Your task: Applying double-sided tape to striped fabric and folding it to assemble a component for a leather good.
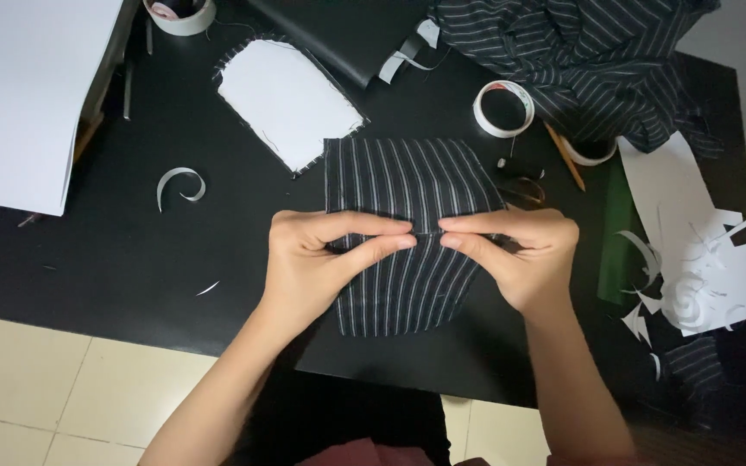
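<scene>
Left hand (321, 263) and right hand (515, 255) both pinching a fold across the striped fabric piece (407, 233), mid-bench (88, 250). Just behind it: white pattern piece (282, 99), tape roll (503, 108), heaped striped cloth (597, 60). Right of it, paper scraps (701, 259).

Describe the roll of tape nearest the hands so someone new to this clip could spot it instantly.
Start at the black table and find the heap of dark striped fabric at its far right corner. Just left of that heap, beyond the right hand, a white tape roll lies flat. Unlike the roll at the far left edge, it is wholly in view, its hollow showing black table.
</scene>
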